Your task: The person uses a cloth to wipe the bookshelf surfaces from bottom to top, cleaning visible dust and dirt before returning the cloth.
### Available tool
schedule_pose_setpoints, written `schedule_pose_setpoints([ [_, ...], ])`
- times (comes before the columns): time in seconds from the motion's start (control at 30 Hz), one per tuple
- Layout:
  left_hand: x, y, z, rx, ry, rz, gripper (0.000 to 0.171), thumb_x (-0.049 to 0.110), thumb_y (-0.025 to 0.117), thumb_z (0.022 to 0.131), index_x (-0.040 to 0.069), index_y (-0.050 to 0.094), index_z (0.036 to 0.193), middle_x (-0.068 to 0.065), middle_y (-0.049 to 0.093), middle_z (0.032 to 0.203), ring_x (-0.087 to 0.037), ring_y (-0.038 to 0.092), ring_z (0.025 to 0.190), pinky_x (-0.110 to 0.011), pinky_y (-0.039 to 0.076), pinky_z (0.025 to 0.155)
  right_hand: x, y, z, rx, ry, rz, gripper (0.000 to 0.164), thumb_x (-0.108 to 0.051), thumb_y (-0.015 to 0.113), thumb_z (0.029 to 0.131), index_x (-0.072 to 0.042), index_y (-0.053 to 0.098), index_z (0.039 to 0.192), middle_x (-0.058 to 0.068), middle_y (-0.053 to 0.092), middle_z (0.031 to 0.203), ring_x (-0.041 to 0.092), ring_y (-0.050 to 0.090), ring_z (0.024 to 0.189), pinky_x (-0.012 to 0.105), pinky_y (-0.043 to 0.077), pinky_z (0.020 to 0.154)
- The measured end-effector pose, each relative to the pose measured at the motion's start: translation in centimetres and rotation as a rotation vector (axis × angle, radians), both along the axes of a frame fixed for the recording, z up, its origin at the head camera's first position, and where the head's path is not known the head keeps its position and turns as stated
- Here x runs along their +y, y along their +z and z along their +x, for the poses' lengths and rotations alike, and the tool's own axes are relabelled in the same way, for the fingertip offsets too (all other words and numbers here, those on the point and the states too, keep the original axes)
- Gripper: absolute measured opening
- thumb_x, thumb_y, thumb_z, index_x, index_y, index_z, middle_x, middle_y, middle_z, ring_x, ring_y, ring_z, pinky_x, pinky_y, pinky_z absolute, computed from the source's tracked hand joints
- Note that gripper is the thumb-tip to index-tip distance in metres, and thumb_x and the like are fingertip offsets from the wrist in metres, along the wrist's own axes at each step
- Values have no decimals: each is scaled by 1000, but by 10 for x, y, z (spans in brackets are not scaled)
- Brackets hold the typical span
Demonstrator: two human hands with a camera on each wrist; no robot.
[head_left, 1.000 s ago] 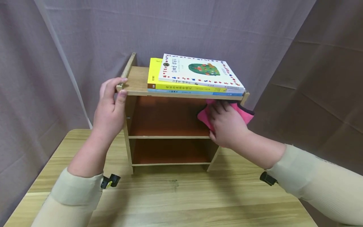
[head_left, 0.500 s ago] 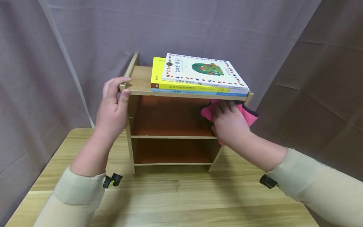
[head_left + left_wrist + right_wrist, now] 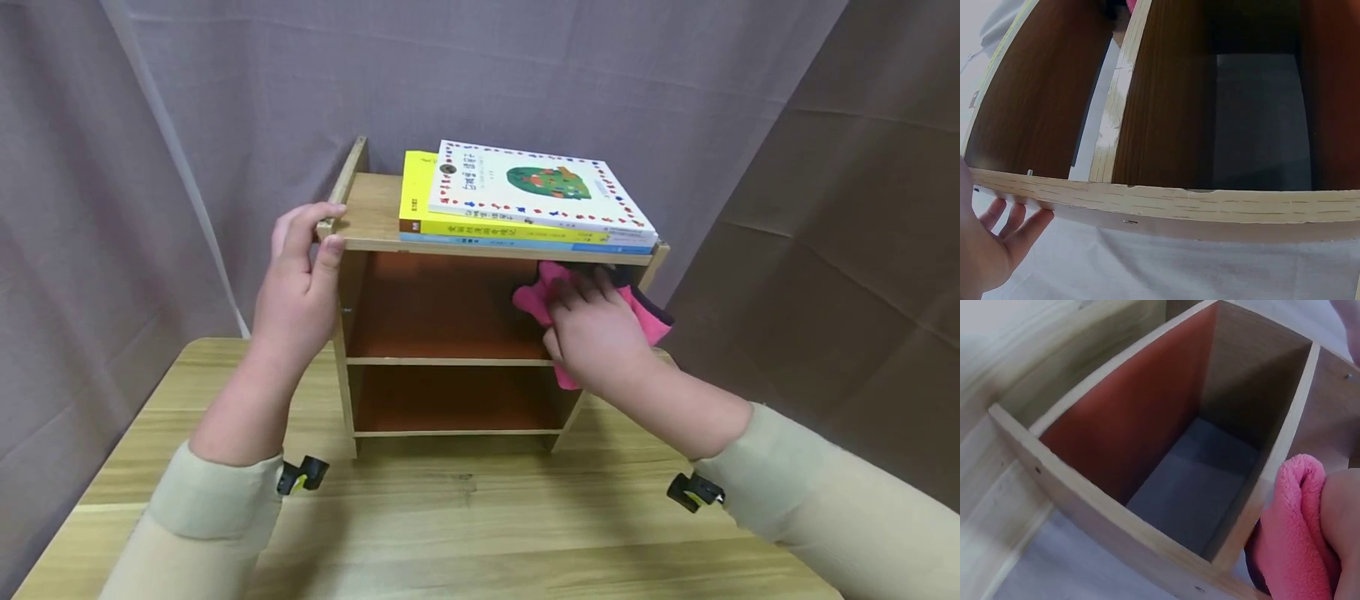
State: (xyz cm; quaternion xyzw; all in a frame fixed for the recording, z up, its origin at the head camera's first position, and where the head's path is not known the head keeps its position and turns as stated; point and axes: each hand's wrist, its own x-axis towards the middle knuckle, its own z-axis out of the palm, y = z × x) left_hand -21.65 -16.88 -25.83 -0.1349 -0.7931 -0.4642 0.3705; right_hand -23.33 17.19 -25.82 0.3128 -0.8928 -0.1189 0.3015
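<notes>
Head view: where are your hands?

"My left hand (image 3: 296, 287) pinches the front left top corner of the wooden shelf unit (image 3: 450, 396) between thumb and fingers. My right hand (image 3: 600, 333) holds the pink plush cloth (image 3: 532, 304) at the right end of the upper compartment (image 3: 442, 308), fingers bent over it; their tips I can't make out."

"Anything only that view shows?"

"My stacked books: white picture book (image 3: 517, 179), then yellow book (image 3: 416, 192), then blue book (image 3: 525, 245)."

"And the wrist views?"

"The left gives three of my fingertips (image 3: 1029, 234), slightly spread, by the outer face of the left side panel (image 3: 1147, 228). The right gives the cloth's fuzzy fold and a screw (image 3: 1038, 469) in the right side panel (image 3: 1110, 519)."
</notes>
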Motion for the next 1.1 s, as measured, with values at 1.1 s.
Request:
schedule_pose_setpoints([
  [1.1,2,-2,0,1,3,28,37,42,44,105,26,52,137,-2,40,143,-18,48,118,-53,40,90,-31,-37,1,-379,-20,-471,40,-30,41,104,-17,61,137,3,57,140,29,46,134,43,32,112],
])
